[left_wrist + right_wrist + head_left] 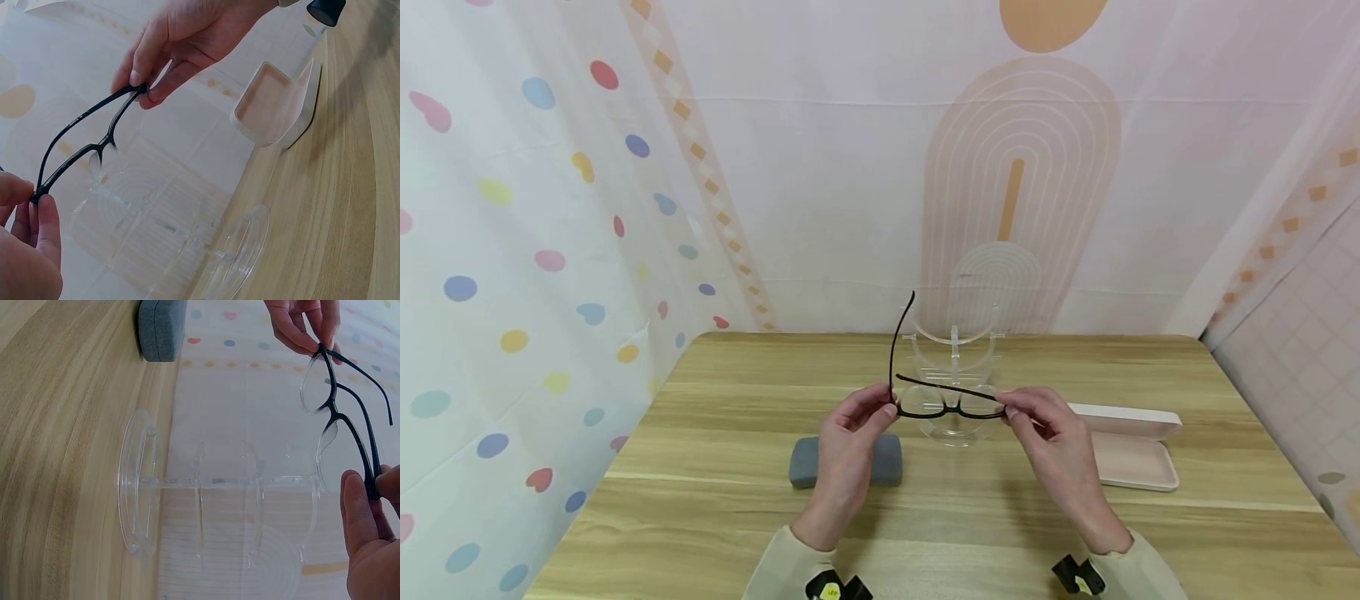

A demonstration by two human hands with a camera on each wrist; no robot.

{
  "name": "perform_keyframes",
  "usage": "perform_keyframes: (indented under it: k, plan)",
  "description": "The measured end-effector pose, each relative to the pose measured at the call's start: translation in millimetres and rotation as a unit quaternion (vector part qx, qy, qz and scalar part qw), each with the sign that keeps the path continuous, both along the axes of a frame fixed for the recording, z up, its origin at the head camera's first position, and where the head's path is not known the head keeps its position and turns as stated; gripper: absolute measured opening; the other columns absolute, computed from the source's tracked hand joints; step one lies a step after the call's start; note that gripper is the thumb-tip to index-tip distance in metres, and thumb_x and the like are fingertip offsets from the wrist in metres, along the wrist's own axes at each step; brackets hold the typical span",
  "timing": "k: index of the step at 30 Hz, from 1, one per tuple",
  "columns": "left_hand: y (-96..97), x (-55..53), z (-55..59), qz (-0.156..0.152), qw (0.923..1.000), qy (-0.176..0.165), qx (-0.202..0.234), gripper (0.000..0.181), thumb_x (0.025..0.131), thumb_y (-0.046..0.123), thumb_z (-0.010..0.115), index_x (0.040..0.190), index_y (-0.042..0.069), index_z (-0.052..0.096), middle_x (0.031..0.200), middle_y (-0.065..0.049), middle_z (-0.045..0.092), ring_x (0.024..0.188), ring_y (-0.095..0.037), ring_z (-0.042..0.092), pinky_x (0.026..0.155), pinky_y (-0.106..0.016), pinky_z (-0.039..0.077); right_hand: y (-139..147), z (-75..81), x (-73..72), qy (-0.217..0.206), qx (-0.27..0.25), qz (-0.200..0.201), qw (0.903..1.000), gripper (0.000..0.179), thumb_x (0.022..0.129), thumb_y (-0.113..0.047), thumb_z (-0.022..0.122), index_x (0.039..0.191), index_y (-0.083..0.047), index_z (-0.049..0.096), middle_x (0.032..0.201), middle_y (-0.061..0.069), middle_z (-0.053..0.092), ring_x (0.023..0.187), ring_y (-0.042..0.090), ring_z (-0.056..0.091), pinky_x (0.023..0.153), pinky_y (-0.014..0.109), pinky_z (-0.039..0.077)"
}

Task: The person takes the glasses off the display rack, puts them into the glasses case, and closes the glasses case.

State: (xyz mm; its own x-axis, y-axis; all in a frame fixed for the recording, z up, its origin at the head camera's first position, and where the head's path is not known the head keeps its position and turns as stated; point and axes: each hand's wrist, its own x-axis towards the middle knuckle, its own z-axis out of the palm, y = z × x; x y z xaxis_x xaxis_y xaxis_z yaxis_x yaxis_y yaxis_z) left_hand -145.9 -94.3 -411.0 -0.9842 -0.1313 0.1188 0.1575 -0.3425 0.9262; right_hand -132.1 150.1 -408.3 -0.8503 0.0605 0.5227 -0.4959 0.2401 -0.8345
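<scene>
A pair of black-framed eyeglasses (952,409) with clear lenses is held up above the table. At one hinge corner, my left hand (847,446) pinches the frame between thumb and fingers. My right hand (1062,454) pinches the opposite corner by its hinge. The temple on the left sticks out away from me, while the one on the right slants inward behind the lenses. Behind the glasses stands a clear tiered eyewear stand (955,357) with a rounded base (128,487), its lower part seen partly through the lenses.
A closed grey glasses case (888,461) lies beside my left hand, partly hidden by it. To the right, an open white case with pink lining (1138,467) rests on the wooden table (737,400). Patterned curtains (835,183) hang behind and at the sides.
</scene>
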Motion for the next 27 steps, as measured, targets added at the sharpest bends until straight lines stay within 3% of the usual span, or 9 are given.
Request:
perform_keyframes:
  k: [6,11,21,27]
  plan:
    - [0.2,0.1,0.5,0.002,0.9999,-0.002,-0.014,0.03,0.09,-0.009,0.071,0.12,-0.012,0.068,0.106,-0.008,0.074,0.098,-0.017,0.069,0.088,-0.028,0.057,0.5,-1.5,-0.4,-0.003,0.009,0.0,1.0,0.025,0.095,0.011,0.065,0.107,-0.005,0.08,0.107,0.007,0.069,0.093,0.005,0.069,0.077,0.017,0.057]
    - [1.1,0.4,0.7,0.009,0.9998,0.004,-0.019,0.029,0.09,-0.01,0.07,0.119,-0.01,0.069,0.106,-0.008,0.072,0.097,-0.016,0.068,0.087,-0.027,0.057,0.6,-2.2,-1.0,-0.003,0.018,0.0,0.9998,0.025,0.095,0.01,0.065,0.105,-0.006,0.081,0.107,0.005,0.07,0.092,0.005,0.068,0.077,0.017,0.057]
    - [3.5,2.2,3.0,0.043,0.9963,0.046,-0.058,0.031,0.092,-0.008,0.07,0.122,-0.011,0.068,0.105,-0.007,0.071,0.096,-0.014,0.069,0.084,-0.024,0.057,-0.4,-1.2,-0.1,-0.001,0.016,0.013,0.9998,0.024,0.096,0.01,0.064,0.105,-0.006,0.08,0.107,0.005,0.07,0.092,0.006,0.069,0.076,0.017,0.057]
    - [3.2,1.1,1.9,0.048,0.9897,0.089,-0.1,0.031,0.091,-0.011,0.069,0.121,-0.007,0.07,0.107,-0.017,0.069,0.096,-0.015,0.068,0.083,-0.024,0.058,-0.4,-0.4,0.5,-0.008,0.007,0.017,0.9998,0.024,0.096,0.01,0.064,0.105,-0.005,0.08,0.107,0.007,0.07,0.092,0.006,0.069,0.077,0.018,0.058]
